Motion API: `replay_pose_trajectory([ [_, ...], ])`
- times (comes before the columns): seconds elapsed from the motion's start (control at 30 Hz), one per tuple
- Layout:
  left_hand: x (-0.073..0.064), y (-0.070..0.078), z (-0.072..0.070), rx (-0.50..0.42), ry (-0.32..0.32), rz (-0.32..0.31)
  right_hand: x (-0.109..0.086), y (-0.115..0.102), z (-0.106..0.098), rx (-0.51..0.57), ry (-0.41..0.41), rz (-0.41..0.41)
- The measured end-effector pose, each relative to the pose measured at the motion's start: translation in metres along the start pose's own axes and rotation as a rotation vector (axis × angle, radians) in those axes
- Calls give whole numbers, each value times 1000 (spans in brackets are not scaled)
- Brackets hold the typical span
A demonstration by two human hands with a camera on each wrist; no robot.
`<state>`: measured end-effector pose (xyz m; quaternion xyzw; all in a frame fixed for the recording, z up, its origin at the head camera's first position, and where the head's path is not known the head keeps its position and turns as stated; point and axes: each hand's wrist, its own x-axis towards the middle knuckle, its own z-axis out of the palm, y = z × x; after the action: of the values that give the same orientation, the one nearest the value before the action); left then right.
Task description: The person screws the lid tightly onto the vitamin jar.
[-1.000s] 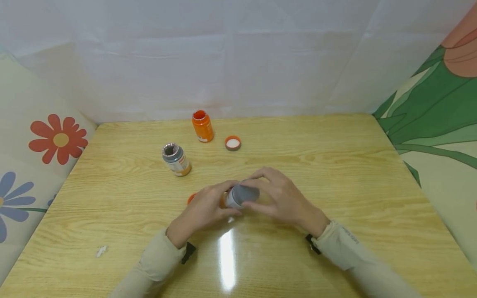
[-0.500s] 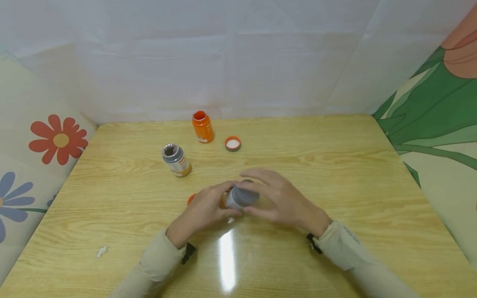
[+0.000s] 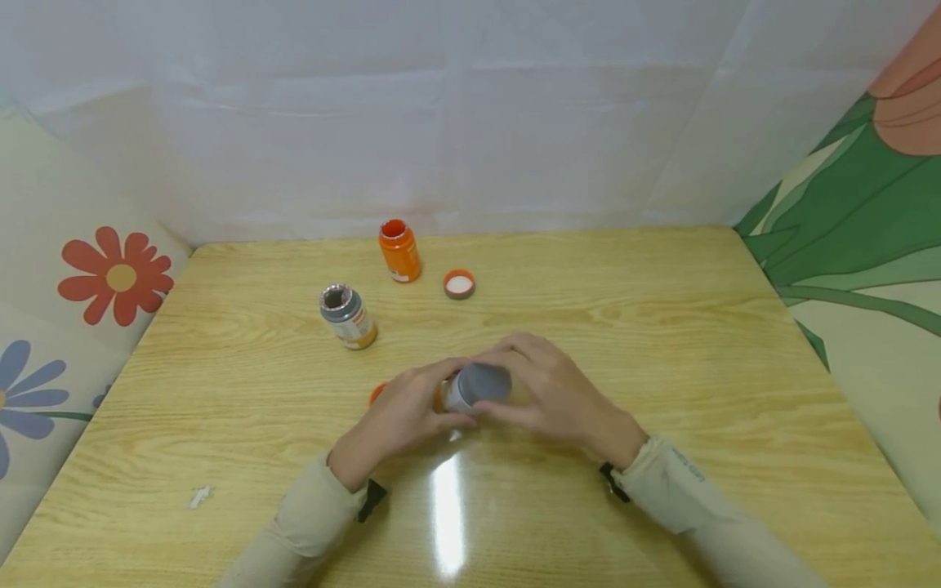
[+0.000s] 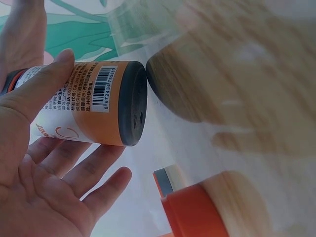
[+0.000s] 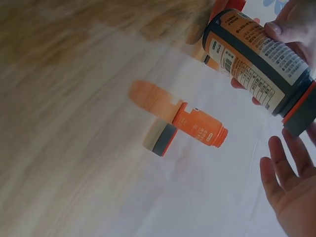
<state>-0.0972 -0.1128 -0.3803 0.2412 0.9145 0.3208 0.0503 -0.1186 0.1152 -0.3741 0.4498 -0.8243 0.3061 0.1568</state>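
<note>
Bottle (image 3: 474, 387) held tilted on its side just above the worktop (image 3: 662, 343), centre of the head frame, grey cap facing the camera. Left hand (image 3: 403, 412) gripping the bottle body: thumb across the label, fingers (image 4: 94, 170) curled loosely underneath, barcode and dark base visible in the left wrist view (image 4: 98, 106). Right hand (image 3: 547, 392) cupped over the cap end, fingertips on the cap rim; right wrist view shows palm and fingers (image 5: 286, 185) spread just below the cap, so contact looks light, more a pinch than a full grip. Small orange bit (image 3: 376, 392) on the worktop just left of the left hand, mostly hidden; cannot tell what it is from the head view. Upper centre of the head frame: open orange bottle (image 3: 399, 249) standing upright, its orange lid (image 3: 459, 283) lying upside down just to its right, white liner up. Left of centre: second bottle (image 3: 347, 315) with grey neck and open mouth, upright, well apart from the hands. Small white scrap (image 3: 199, 495) at lower left of the worktop. Flower-print cloth (image 3: 110, 273) along the left edge, leaf-print cloth (image 3: 853, 220) at right.
</note>
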Motion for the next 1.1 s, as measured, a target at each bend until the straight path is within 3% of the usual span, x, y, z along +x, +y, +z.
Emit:
replay_pose_trajectory([
  [0.23, -1, 1, 0, -1, 4, -10, 1, -3, 4, 4, 1, 93],
  [0.43, -1, 1, 0, 1, 4, -19, 1, -5, 2, -50, -36, 116],
  [0.53, -1, 1, 0, 15, 11, -9, 1, -4, -1, -53, -45, 75],
  [0.8, -1, 0, 0, 26, 16, 4, 1, 3, -6, -61, -68, -188],
  [0.9, -1, -2, 1, 24, 17, 8, 0, 4, -7, -68, -84, -214],
  [1.1, 0, -2, 1, 17, 16, 14, 1, 7, -6, -59, -72, -182],
])
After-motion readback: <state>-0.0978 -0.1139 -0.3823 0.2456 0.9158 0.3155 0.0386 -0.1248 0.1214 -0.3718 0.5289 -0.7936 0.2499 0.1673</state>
